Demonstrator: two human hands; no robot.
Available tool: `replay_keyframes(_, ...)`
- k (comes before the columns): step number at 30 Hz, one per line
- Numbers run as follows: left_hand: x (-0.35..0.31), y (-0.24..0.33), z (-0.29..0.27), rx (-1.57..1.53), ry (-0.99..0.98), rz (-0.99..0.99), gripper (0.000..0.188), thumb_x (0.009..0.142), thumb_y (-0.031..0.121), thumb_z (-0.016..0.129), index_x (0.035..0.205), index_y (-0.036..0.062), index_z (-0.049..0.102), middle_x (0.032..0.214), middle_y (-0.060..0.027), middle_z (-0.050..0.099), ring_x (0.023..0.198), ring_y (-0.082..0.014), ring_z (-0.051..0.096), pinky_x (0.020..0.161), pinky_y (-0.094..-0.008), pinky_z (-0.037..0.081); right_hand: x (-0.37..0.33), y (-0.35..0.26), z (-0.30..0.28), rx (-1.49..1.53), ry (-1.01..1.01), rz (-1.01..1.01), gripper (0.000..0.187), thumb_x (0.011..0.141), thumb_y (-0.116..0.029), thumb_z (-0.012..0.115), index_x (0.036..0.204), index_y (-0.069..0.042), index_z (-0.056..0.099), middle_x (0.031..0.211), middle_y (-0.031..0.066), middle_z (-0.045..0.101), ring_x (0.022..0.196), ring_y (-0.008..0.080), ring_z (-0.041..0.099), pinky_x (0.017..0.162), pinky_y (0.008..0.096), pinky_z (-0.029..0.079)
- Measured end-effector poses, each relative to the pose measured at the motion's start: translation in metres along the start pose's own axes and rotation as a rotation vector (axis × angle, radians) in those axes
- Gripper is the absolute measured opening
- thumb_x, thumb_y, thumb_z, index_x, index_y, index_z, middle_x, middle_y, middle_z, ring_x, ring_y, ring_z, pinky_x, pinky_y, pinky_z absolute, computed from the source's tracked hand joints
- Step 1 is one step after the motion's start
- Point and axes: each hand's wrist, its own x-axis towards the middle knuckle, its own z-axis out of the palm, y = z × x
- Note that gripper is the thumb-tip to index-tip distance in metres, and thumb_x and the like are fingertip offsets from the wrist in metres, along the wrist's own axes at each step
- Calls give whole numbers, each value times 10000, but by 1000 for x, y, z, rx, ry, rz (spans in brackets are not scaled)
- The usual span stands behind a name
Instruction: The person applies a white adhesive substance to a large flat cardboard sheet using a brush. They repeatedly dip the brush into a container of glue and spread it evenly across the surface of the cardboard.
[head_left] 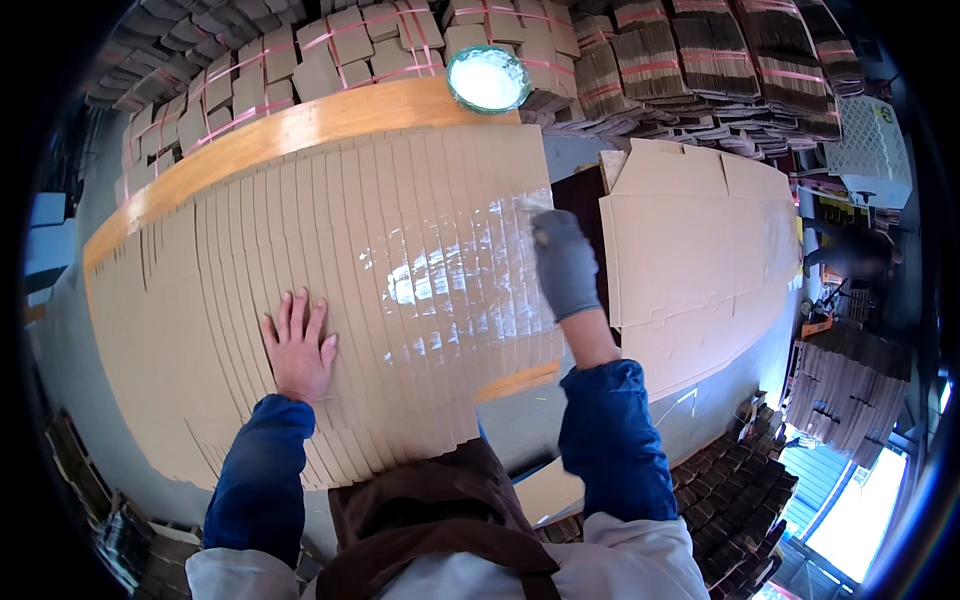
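R hand (566,264) blurred, grip unclear, nr white-smeared cardbd (352,265).

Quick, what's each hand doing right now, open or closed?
Left hand: open, resting flat on the cardboard sheets.
Right hand: gloved, seemingly curled; any held thing can't be told.

The cardboard (345,255) looks matt, with glossy, wet-looking streaks (430,275); surface (300,124) behind the cardboard's smooth, shiny wood.

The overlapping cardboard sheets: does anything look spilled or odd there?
The white streaks on the right part of the cardboard sheets look patchy: thick in one area, thin around it. They lie beside the gloved right hand, so probably spread rather than spilled. No damage stands out.
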Motion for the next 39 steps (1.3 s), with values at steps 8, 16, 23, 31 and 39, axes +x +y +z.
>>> replay_keyframes(8,1,-3,2,-6,28,16,608,890,335,619,1450,172,444,1582,-89,298,1460,-327,248,1146,-629,171,11,-13,11,-33,36,-150,92,923,-178,565,970,-107,601,843,141,667,725,343,690,587,465,571)
replay_keyframes(16,-2,-3,1,-22,16,-2,608,883,317,632,1446,176,450,1582,-85,302,1461,-329,249,1154,-625,164,9,-23,-5,23,-73,-109,129,881,-83,611,1004,-114,636,1112,106,634,896,389,658,748,477,545)
replay_keyframes(23,2,-1,1,-15,-3,-5,613,885,321,633,1451,182,443,1586,-85,294,1464,-328,245,1151,-631,161,17,44,-3,-37,28,5,158,881,-124,619,1038,-130,634,1105,134,615,899,372,664,732,494,552)
replay_keyframes(31,-2,-3,5,-12,11,3,610,883,315,629,1445,169,445,1581,-97,300,1461,-338,247,1147,-633,168,14,43,-10,8,20,-6,162,873,-83,624,1032,-115,641,1104,138,621,890,378,661,748,484,547)
replay_keyframes(39,0,0,-2,-57,22,29,621,874,267,631,1452,150,436,1589,-107,290,1466,-355,238,1165,-619,141,2,3,-19,59,-62,1,147,876,-51,629,1018,-88,631,1104,131,626,897,381,659,758,447,544)
